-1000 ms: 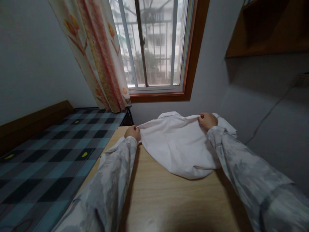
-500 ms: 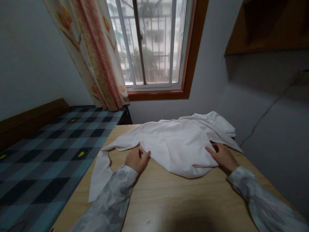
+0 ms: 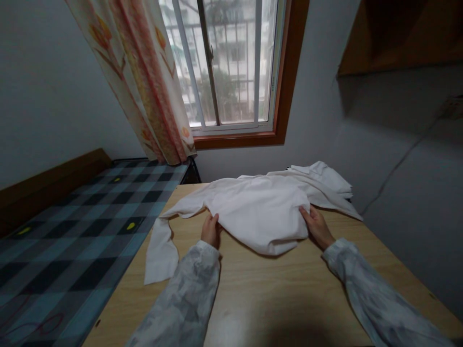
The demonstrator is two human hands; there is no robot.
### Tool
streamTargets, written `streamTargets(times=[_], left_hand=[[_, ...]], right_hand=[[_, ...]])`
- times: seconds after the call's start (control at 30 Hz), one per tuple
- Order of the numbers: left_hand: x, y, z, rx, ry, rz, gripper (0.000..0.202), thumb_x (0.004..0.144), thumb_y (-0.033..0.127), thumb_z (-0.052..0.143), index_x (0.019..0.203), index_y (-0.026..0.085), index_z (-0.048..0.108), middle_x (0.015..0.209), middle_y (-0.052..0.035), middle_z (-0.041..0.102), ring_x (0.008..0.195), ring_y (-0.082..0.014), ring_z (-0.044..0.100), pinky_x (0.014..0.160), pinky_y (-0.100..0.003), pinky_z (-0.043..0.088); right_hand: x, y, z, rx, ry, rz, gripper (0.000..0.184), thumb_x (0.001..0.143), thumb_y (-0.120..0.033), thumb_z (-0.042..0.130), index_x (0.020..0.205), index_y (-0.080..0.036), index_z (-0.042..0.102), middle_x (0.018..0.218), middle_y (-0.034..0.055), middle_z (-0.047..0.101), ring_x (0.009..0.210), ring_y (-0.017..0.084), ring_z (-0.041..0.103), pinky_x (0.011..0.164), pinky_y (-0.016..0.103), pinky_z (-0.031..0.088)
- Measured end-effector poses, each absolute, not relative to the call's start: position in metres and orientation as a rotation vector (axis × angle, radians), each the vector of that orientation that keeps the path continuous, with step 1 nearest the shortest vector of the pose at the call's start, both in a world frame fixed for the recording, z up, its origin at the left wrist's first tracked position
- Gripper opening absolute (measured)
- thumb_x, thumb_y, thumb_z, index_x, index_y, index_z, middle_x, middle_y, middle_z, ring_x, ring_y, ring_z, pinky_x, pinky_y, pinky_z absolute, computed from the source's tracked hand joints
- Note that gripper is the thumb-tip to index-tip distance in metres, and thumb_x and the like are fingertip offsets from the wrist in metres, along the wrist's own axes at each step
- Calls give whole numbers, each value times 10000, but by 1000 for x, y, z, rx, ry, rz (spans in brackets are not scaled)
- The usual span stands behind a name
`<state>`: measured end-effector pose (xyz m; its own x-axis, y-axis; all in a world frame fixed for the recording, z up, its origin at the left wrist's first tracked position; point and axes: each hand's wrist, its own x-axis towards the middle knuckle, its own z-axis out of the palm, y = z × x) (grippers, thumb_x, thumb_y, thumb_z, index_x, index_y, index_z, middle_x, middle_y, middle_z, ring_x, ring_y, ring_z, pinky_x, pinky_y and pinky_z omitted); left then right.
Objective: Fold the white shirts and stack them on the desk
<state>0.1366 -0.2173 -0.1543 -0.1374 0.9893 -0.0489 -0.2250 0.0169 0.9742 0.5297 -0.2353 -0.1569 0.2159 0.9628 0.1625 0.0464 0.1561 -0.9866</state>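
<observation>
A white long-sleeved shirt (image 3: 260, 209) lies spread over the far half of the wooden table (image 3: 249, 289), its near edge bunched and rounded. One sleeve bends toward me on the left; the other stretches out to the right. My left hand (image 3: 211, 230) is closed on the shirt's left side edge, thumb on top and fingers tucked out of sight. On the opposite side, my right hand (image 3: 317, 226) pinches the right edge, its thumb and fingertips against the cloth.
Folded white cloth (image 3: 325, 178) is piled at the table's back right corner. A bed with a checked cover (image 3: 87, 241) adjoins the table on the left. Behind are a curtain (image 3: 144, 86) and a window (image 3: 231, 72). A wooden shelf (image 3: 401, 43) hangs at upper right.
Both hands have closed on the shirt's side edges. My right hand has shifted left and slightly away, and the cloth between the hands has narrowed, its near edge drawn back from me.
</observation>
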Motion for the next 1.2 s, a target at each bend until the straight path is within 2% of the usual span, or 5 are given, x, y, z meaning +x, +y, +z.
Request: streamTargets(times=[0.27,0.47,0.63,1.0,1.2], left_hand=[[128,-212,-140,683,795,1364,521,880,470,701,1325,206,641,1414,-137,702,1438,-308,580,1124,-474,568],[145,-217,-142,750,927,1266,613,750,356,837,1327,221,678,1352,-124,745,1225,-319,716,940,-433,634],[147,-218,-151,915,896,1170,496,615,369,957,1015,140,772,994,-146,819,959,-308,781,869,-416,629],[74,-220,-120,1050,1278,1262,653,689,661,893,1091,159,780,954,-117,819,974,-341,773,830,-428,644],[37,-234,-103,1171,1377,957,608,661,675,883,981,167,785,859,-116,796,904,-361,764,750,-441,629]], right_hand=[[518,-232,-156,-1233,-966,943,657,813,-739,735,1217,-220,721,1161,84,814,1022,295,769,894,399,633],[516,-239,-157,-1205,-985,1165,570,802,-667,787,1132,-203,762,1116,90,828,984,320,784,875,417,639],[518,-237,-164,-1233,-1003,1119,584,780,-660,814,1124,-191,766,1102,93,832,968,316,785,831,409,642],[549,-218,-149,-1391,-1108,700,651,835,-773,703,1106,-185,770,1176,129,810,1099,348,745,925,458,621],[546,-232,-125,-1286,-1116,1125,618,847,-726,733,1206,-222,752,1117,125,820,957,330,788,797,436,664]])
